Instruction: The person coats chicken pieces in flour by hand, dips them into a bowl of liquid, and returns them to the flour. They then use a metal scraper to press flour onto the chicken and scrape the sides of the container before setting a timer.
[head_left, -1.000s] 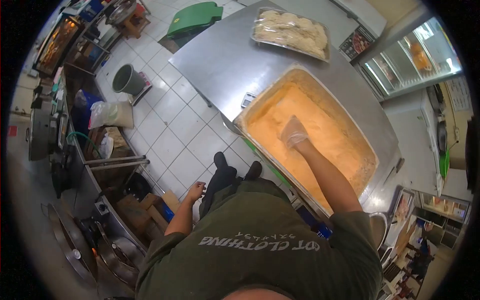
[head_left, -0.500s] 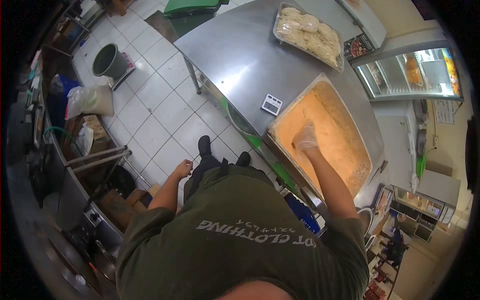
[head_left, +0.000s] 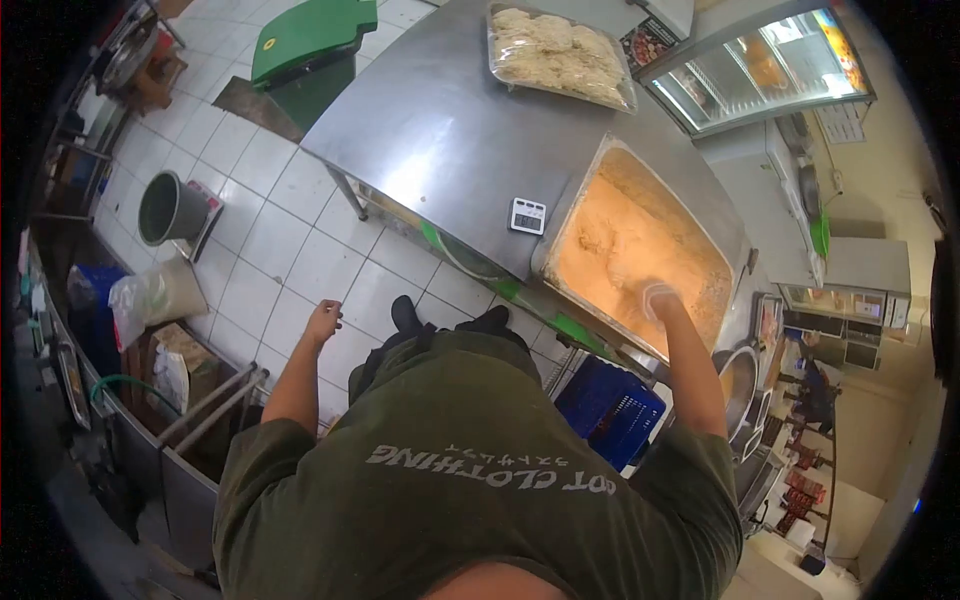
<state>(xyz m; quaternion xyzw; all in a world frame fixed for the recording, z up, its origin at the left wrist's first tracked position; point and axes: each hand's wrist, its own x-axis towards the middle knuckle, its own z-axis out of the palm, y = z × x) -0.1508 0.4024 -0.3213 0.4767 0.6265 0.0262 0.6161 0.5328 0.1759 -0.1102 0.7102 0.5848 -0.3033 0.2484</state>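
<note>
My right hand (head_left: 640, 283), in a clear plastic glove, is down in a large rectangular metal tray (head_left: 562, 225) of orange-tinted powder (head_left: 600, 215). The fingers blur into the powder, so their closure and anything they hold cannot be made out. My left hand (head_left: 325, 318) hangs over the tiled floor beside my body, bare and holding nothing visible, its fingers loosely bent and apart. A small white digital timer (head_left: 527, 216) lies on the steel table (head_left: 430, 130) near the tray's left edge. Farther back on the table sits a wrapped clear tray of pale, crumb-coated pieces (head_left: 560, 55).
Below the tray stands a blue crate (head_left: 610, 405). A green lidded bin (head_left: 305, 45) is beyond the table, and a grey bucket (head_left: 172, 208) rests on a scale at left. A glass-door display fridge (head_left: 760, 70) stands behind. A round metal bowl (head_left: 740, 385) sits at right.
My right hand has moved through the powder toward me and the tray's near end, now blurred. My left hand has swung outward to the left. The view has shifted, showing more of the blue crate.
</note>
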